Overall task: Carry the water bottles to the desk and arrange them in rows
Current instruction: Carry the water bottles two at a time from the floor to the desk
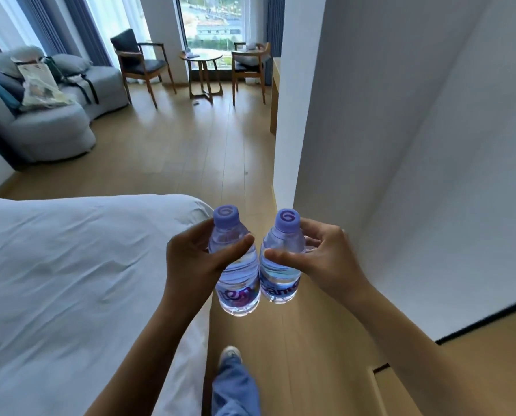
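The white bed (70, 265) fills the lower left, and a white wall (400, 145) runs down the right; between them a strip of wooden floor (190, 151) leads toward the window end of the room, where a grey sofa (55, 115), two wooden armchairs and a small round table (201, 57) stand. A pale wooden edge (275, 94) shows past the wall's corner; it may be the desk, though too little is visible to say.

This looks like the carrying step: the person is mid-stride, one trouser leg and shoe (231, 354) forward on the floor, and no bottle has been set down. The next move calls for walking on round the wall's corner, keeping both bottles upright, then finding the desk surface to start a row.

The left hand (190, 259) grips the left water bottle (235, 265) around its shoulder, thumb across the front. The right hand (325, 259) holds the right water bottle (280, 265) likewise. Both bottles are capped, roughly upright, held in the air at the bed's corner and touching or nearly touching.
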A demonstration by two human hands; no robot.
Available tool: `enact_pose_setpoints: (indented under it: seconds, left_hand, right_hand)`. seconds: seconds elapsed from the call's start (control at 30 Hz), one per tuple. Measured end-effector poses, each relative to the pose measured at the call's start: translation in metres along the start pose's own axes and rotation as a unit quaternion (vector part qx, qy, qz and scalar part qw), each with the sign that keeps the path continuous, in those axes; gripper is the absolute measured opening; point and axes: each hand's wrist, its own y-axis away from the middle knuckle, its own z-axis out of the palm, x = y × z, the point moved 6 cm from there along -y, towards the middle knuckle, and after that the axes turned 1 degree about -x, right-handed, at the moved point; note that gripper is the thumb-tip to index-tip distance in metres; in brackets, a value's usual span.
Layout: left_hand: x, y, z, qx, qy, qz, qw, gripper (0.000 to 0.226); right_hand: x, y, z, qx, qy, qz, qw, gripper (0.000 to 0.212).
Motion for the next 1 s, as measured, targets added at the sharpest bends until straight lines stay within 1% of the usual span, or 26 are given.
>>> enact_pose_setpoints:
  seconds: [0.1, 0.23, 0.37, 0.53, 0.73, 0.9, 1.0]
  left_hand:
    - [-0.036, -0.073, -0.004, -0.001, -0.008, 0.002, 1.000, 0.023]
    - [-0.074, -0.173, -0.014, -0.005, -0.022, 0.008, 1.000, 0.036]
    - [-0.107, -0.260, -0.017, -0.010, -0.038, 0.012, 0.999, 0.040]
    - [-0.157, -0.356, -0.009, 0.007, -0.036, 0.013, 0.999, 0.036]
    - [-0.219, -0.499, 0.022, 0.023, -0.025, 0.003, 0.999, 0.036]
    - [-0.255, -0.618, 0.046, 0.035, -0.008, -0.006, 0.999, 0.027]
    - [-0.277, -0.680, 0.057, 0.034, 0.000, -0.004, 0.999, 0.026]
  right_hand:
    - [0.016, -0.078, 0.013, 0.006, 0.006, 0.005, 1.000, 0.053]
    - [0.028, -0.180, 0.025, 0.012, 0.006, 0.013, 1.000, 0.053]
    - [0.045, -0.268, 0.032, 0.029, -0.002, 0.014, 0.999, 0.049]
    - [0.077, -0.376, 0.037, 0.030, -0.011, 0.017, 0.999, 0.043]
    - [0.121, -0.529, 0.029, 0.019, -0.008, -0.001, 1.000, 0.040]
    - [0.140, -0.661, 0.011, 0.010, 0.000, -0.025, 1.000, 0.042]
    - [0.155, -0.732, 0.005, 0.007, 0.007, -0.035, 0.999, 0.048]
